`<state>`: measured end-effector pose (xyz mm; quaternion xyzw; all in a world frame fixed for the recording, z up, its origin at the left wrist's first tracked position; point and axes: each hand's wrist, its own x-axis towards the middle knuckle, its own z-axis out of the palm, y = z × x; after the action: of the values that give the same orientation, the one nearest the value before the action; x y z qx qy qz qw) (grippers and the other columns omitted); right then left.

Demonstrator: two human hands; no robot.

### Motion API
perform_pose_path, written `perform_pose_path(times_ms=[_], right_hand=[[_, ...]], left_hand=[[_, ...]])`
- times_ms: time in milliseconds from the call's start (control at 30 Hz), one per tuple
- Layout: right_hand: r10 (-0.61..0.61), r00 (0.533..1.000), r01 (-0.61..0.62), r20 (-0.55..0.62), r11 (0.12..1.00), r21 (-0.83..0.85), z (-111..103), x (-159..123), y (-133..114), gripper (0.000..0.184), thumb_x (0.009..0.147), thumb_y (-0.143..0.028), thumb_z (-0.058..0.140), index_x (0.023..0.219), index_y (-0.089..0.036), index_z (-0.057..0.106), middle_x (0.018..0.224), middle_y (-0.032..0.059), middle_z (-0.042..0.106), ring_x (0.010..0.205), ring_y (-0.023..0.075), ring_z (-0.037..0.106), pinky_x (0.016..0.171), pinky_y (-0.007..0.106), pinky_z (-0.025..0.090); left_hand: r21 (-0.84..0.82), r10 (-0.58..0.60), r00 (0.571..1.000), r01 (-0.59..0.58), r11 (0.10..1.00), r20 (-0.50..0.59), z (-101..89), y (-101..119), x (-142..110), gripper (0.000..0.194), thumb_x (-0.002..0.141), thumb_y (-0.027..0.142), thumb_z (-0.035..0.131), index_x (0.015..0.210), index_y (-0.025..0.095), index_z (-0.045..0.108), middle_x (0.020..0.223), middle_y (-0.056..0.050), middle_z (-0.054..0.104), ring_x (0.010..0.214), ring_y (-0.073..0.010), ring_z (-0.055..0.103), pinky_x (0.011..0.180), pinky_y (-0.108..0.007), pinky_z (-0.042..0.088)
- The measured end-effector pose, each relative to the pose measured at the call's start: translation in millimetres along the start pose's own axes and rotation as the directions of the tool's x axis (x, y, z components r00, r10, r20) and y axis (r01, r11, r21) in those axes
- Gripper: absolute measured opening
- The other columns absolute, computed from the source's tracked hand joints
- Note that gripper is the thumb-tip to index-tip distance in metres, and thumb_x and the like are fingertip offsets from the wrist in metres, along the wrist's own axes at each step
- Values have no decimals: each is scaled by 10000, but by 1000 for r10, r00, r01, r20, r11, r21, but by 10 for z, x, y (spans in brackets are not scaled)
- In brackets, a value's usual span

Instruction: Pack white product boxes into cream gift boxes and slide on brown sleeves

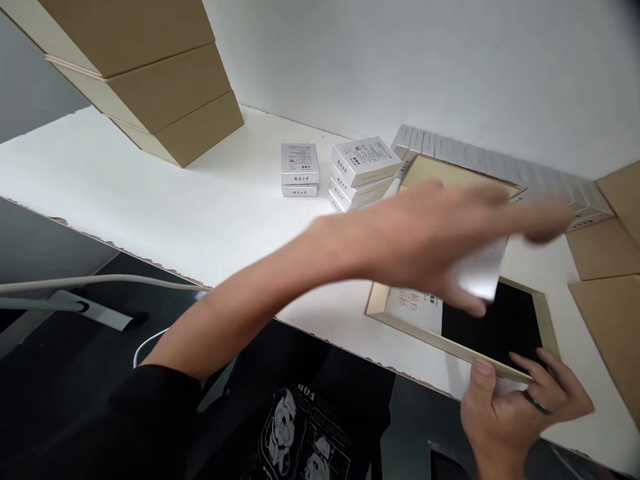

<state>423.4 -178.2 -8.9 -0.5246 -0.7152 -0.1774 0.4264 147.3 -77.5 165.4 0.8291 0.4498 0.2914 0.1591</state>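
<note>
My left hand [420, 233], smeared by motion, reaches across to the right and grips a small silver-white carton [485, 273] on its underside. Below that carton lies a shallow cream box [425, 331] with a black inside [505, 327]. A white carton with red lettering [407, 305] fills the left part of the box. At the box's near right corner, my right hand [520, 413], with a dark ring on one finger, holds the rim between thumb and fingers. Another cream box part [450, 175] shows behind my left hand, partly hidden.
Small silver cartons stand in a short stack [363, 167], a lower stack [300, 163] and a long row [470, 153] along the wall. Tall brown boxes [170, 93] are piled at the left. Brown cardboard [610, 313] lies at the right. The white table [150, 207] has a chipped front edge.
</note>
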Motion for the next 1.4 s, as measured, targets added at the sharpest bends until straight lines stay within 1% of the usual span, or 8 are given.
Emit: perform_pose_path(times_ms=[100,233,600,733,867,967,1067,1400], right_hand=[[17,1000,-17,17,1000,22,-3,-6,-7,386,977,-440,618,1213,-140,559,1327,271,528,1314,389,480,1071,642,388],[41,999,-42,25,999,34,-5,-22,-11,381,965,-421,644,1216,-146,558,1356,254,506,1329,379,465,1073,635,405],[20,999,-21,34,999,31,-10,-33,-2,419,972,-456,633,1216,-122,567,1330,271,517,1302,380,479,1042,615,427],[6,999,-7,37,1000,28,-15,-33,1,413,971,-446,637,1223,-126,568,1319,274,531,1299,382,484,1011,592,442],[3,1000,-3,25,1000,8,-10,-36,8,442,980,-488,607,1237,-129,576,1306,278,557,1295,402,500,1010,613,427],[10,1000,-10,12,1000,-13,-3,-42,11,484,983,-540,577,1237,-128,597,1281,286,587,1282,423,516,1011,631,415],[8,1000,-8,2,1000,-26,6,-47,7,501,985,-544,568,1272,-134,599,1275,282,598,1275,425,521,986,623,430],[-9,1000,8,-15,998,-58,14,-60,23,559,981,-572,548,1335,-142,601,1276,272,601,1282,433,529,991,645,459]], left_hand=[[59,248,806,-329,942,537,323,226,158,519,954,505,729,1374,219,624,1158,-103,698,963,-276,681,874,-426,549],[169,-29,585,-186,968,810,527,282,266,728,912,679,672,1456,204,584,1302,-145,666,1085,-356,660,853,-457,544],[189,-7,573,-259,947,819,774,370,303,441,837,537,783,1045,147,792,1076,-143,731,925,-300,676,723,-398,558],[157,143,739,-321,934,659,687,329,98,648,843,620,793,1304,174,698,1270,-159,684,1119,-347,659,974,-490,514],[-8,306,947,-308,951,-94,360,-160,-190,383,1060,540,525,1116,186,659,1087,-73,714,977,-194,668,885,-341,530],[1,-239,662,341,940,-710,75,-768,-340,183,1084,371,445,1089,224,556,1129,-82,651,1011,-214,615,908,-400,501],[-85,-640,468,764,639,-609,-41,-1287,-395,462,899,368,740,1246,208,480,1311,-138,554,1166,-299,566,951,-467,479],[97,-744,461,873,477,-483,-41,-1667,-240,496,814,427,766,1189,204,530,1230,-136,612,1206,-343,538,1070,-549,369]])
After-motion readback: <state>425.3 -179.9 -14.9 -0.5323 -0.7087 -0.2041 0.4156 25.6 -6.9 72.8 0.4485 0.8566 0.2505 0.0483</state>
